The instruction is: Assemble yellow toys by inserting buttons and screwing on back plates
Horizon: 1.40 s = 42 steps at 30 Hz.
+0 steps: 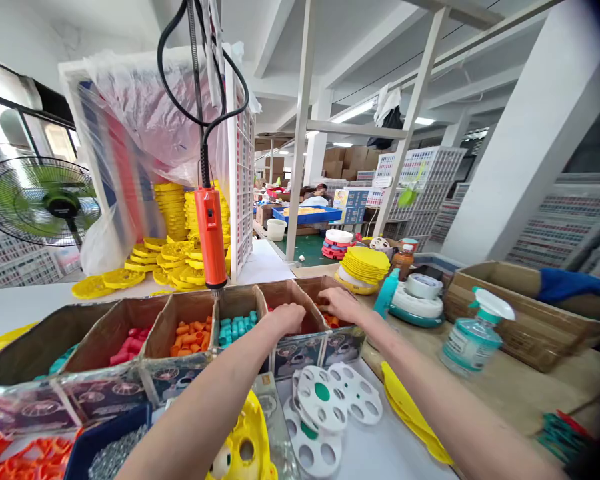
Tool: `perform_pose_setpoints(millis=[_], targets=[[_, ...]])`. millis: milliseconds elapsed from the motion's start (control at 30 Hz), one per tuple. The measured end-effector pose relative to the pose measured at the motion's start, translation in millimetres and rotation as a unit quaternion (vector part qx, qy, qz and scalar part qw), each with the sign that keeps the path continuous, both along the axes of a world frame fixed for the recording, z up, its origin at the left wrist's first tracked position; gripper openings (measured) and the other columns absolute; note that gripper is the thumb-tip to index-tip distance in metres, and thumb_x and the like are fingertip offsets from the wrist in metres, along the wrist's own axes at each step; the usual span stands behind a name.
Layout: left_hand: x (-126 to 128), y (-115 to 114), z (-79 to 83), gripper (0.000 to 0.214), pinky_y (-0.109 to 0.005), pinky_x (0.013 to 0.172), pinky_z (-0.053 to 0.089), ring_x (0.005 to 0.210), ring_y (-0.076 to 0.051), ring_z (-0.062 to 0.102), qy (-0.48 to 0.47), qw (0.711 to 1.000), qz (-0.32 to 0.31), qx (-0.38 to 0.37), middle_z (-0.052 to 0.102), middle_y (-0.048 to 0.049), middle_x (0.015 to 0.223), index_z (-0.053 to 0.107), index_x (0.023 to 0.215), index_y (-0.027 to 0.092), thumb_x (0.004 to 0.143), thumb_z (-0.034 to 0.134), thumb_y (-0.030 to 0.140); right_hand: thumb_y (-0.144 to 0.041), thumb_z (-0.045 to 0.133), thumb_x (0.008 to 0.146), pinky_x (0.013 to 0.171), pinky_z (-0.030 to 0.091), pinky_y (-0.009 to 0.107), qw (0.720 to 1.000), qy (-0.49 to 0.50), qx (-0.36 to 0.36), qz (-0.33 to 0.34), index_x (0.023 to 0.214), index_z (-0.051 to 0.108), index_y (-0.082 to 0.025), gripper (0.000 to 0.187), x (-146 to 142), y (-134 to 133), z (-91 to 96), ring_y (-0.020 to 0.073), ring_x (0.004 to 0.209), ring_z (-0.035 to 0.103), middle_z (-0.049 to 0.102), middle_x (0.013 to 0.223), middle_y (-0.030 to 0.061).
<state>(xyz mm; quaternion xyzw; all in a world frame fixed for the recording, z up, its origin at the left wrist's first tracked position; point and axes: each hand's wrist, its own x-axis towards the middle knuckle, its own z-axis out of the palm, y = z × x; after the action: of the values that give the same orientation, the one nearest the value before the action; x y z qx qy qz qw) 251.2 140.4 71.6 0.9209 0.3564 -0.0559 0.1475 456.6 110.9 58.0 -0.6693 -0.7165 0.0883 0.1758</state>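
My left hand (pixel 287 319) reaches down into a cardboard compartment (pixel 285 293) with a little red showing inside; its fingers are mostly hidden. In the compartment to its right, my right hand (pixel 341 303) is over small orange pieces (pixel 331 321), its visible fingers bent and apart. Left of my hands, other compartments hold turquoise pieces (pixel 237 328), orange tube-like pieces (pixel 193 337) and pink-red pieces (pixel 130 345). Below my forearms lie white discs with round holes (pixel 323 398) and a yellow plastic shell (pixel 250 440).
An orange electric screwdriver (pixel 211 237) hangs above the bins. A blue tray of screws (pixel 115 453) sits at front left. Yellow parts (pixel 180 257) are piled behind. To the right stand a spray bottle (pixel 473 340), a glue bottle (pixel 387 292) and a cardboard box (pixel 510 320).
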Motion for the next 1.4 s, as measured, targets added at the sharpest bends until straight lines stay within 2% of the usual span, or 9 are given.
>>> perform_pose_setpoints(millis=[167, 367, 533, 633, 733, 900, 1067, 1167, 1400], targets=[[-10, -13, 13.6, 0.033, -0.048, 0.093, 0.058, 0.110, -0.026, 0.067, -0.067, 0.997, 0.022, 0.025, 0.066, -0.0101, 0.128, 0.063, 0.126, 0.017, 0.097, 0.065, 0.034, -0.040, 0.061, 0.100, 0.083, 0.060, 0.039, 0.980, 0.197, 0.038, -0.013, 0.114, 0.066, -0.015, 0.029, -2, -12, 4.0, 0.0191, 0.093, 0.070, 0.070, 0.110, 0.0061], [-32, -39, 28.0, 0.029, -0.046, 0.092, 0.057, 0.104, -0.024, 0.068, -0.244, 0.968, 0.050, 0.028, 0.069, -0.0086, 0.119, 0.065, 0.119, 0.016, 0.099, 0.061, 0.037, -0.053, 0.065, 0.091, 0.088, 0.059, 0.037, 0.897, 0.425, 0.121, 0.028, 0.122, 0.067, -0.018, 0.046, -36, -51, 10.7, 0.0225, 0.102, 0.073, 0.076, 0.115, 0.0107], [-63, -74, 29.3, 0.033, -0.027, 0.073, 0.054, 0.079, -0.016, 0.067, -0.336, 0.939, 0.066, -0.032, 0.072, -0.0037, 0.091, 0.066, 0.109, 0.016, 0.103, 0.035, 0.023, -0.049, 0.077, 0.082, 0.105, 0.050, 0.043, 0.831, 0.515, 0.200, 0.058, 0.108, 0.069, -0.020, 0.039, -84, -94, 19.2, 0.0269, 0.118, 0.066, 0.074, 0.121, 0.0112], [-87, -103, 30.7, 0.033, -0.024, 0.061, 0.049, 0.069, -0.015, 0.064, -0.368, 0.925, 0.070, -0.071, 0.071, -0.0026, 0.089, 0.063, 0.117, 0.015, 0.098, 0.038, 0.021, -0.044, 0.082, 0.079, 0.101, 0.053, 0.044, 0.808, 0.545, 0.215, 0.061, 0.100, 0.067, -0.021, 0.034, -113, -119, 18.6, 0.0264, 0.111, 0.069, 0.075, 0.115, 0.0101], [-110, -135, 32.6, 0.027, -0.025, 0.073, 0.051, 0.084, -0.017, 0.064, -0.398, 0.912, 0.048, -0.081, 0.072, -0.0034, 0.098, 0.066, 0.116, 0.017, 0.096, 0.051, 0.027, -0.039, 0.083, 0.079, 0.100, 0.055, 0.043, 0.794, 0.565, 0.214, 0.072, 0.097, 0.063, -0.024, 0.030, -142, -140, 14.3, 0.0247, 0.109, 0.071, 0.076, 0.114, 0.0077], [-141, -173, 23.5, 0.022, -0.030, 0.083, 0.048, 0.090, -0.020, 0.060, -0.442, 0.894, 0.058, -0.039, 0.070, -0.0046, 0.098, 0.064, 0.100, 0.018, 0.101, 0.051, 0.035, -0.037, 0.078, 0.085, 0.104, 0.053, 0.043, 0.806, 0.552, 0.189, 0.099, 0.116, 0.064, -0.026, 0.035, -182, -166, 2.9, 0.0248, 0.115, 0.070, 0.077, 0.115, 0.0073], [-176, -192, 11.1, 0.018, -0.029, 0.078, 0.046, 0.083, -0.019, 0.059, -0.367, 0.928, 0.039, -0.048, 0.067, -0.0034, 0.094, 0.058, 0.096, 0.020, 0.103, 0.045, 0.030, -0.038, 0.070, 0.092, 0.104, 0.053, 0.040, 0.904, 0.376, 0.157, 0.126, 0.120, 0.071, -0.030, 0.029, -194, -197, 10.4, 0.0242, 0.117, 0.068, 0.075, 0.118, 0.0053], [-200, -205, 11.3, 0.015, -0.029, 0.081, 0.046, 0.086, -0.019, 0.060, -0.316, 0.942, 0.017, -0.112, 0.068, -0.0041, 0.096, 0.061, 0.100, 0.020, 0.100, 0.049, 0.029, -0.038, 0.064, 0.096, 0.100, 0.054, 0.035, 0.931, 0.289, 0.088, 0.203, 0.110, 0.077, -0.031, 0.020, -193, -214, 20.3, 0.0232, 0.114, 0.067, 0.073, 0.119, 0.0048], [-254, -228, -9.0, 0.029, -0.029, 0.076, 0.048, 0.083, -0.017, 0.055, -0.454, 0.838, 0.205, -0.222, 0.058, -0.0017, 0.095, 0.061, 0.121, 0.023, 0.101, 0.043, 0.035, -0.043, 0.065, 0.095, 0.078, 0.058, 0.033, 0.942, 0.302, 0.107, 0.094, 0.103, 0.073, -0.026, 0.021, -206, -195, -9.0, 0.0195, 0.084, 0.069, 0.071, 0.107, 0.0053]])
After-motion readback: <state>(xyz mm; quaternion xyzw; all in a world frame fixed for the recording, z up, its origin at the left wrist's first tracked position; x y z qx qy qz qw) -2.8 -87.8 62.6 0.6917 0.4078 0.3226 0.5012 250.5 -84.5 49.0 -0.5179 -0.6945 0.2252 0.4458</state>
